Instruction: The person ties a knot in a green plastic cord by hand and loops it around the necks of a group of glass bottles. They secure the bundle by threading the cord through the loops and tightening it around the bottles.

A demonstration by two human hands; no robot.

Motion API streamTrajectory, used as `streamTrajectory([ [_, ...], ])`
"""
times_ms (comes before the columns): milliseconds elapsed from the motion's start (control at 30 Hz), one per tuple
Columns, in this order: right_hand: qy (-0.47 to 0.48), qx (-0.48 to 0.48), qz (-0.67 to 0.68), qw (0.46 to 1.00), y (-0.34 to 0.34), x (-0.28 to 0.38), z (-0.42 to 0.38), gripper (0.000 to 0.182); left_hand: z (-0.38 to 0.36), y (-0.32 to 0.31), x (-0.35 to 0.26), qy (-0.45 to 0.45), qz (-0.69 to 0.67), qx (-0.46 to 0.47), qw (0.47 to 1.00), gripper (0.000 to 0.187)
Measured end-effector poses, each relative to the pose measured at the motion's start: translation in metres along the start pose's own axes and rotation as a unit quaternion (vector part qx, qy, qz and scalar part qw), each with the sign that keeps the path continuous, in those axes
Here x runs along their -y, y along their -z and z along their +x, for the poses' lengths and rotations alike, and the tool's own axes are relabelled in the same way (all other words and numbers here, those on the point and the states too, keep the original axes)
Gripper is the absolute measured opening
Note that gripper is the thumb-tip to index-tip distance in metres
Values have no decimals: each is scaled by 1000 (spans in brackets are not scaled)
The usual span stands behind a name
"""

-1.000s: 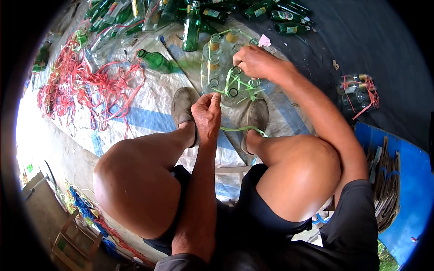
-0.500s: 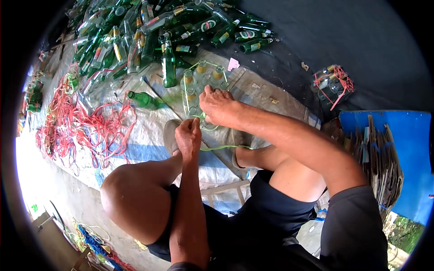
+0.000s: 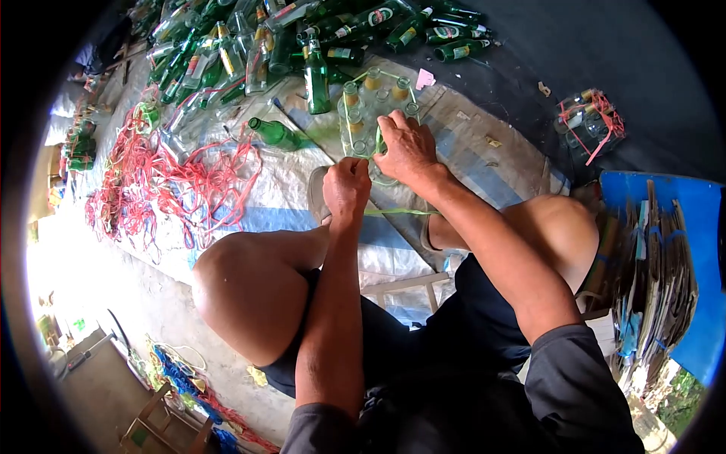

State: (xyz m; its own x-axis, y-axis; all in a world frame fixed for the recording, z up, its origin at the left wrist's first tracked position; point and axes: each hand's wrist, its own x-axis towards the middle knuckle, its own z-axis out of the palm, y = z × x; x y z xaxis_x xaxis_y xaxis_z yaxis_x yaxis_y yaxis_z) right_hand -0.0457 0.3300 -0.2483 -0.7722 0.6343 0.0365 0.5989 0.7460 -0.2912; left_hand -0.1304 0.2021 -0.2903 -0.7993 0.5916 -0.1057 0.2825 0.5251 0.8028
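A cluster of clear glass bottles stands upright in front of me, with a pale green plastic strap looped around its necks. My left hand is closed at the near edge of the cluster, pinching the strap. Just to its right, my right hand grips the strap by the near right bottles, its back covering some of them. A loose length of the strap trails below both hands toward my right foot. Left of the cluster, one green bottle lies on its side, and another green bottle lies beyond it.
A large heap of bottles fills the far left. Tangled red straps spread over the tarp on the left. At right are a bundle of bottles tied with red strap, stacked cardboard and a blue panel.
The view has shifted, so the scene sits further right and higher. My right hand has turned and its fingers have lifted slightly by the strap; my left hand stays close beside it.
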Motion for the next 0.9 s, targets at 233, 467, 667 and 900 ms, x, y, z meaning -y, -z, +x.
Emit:
streamTrajectory([
  [233,1,-20,18,1000,-4,-2,-3,57,2,5,-4,-45,46,-15,998,24],
  [467,11,-60,49,997,-10,-6,-6,52,16,20,-11,-85,138,49,985,23],
  [667,2,-26,43,999,-8,-8,-7,64,35,35,-32,-174,256,98,946,22],
  [900,13,-66,41,997,-16,-11,-8,64,67,35,-47,-294,362,161,870,22],
])
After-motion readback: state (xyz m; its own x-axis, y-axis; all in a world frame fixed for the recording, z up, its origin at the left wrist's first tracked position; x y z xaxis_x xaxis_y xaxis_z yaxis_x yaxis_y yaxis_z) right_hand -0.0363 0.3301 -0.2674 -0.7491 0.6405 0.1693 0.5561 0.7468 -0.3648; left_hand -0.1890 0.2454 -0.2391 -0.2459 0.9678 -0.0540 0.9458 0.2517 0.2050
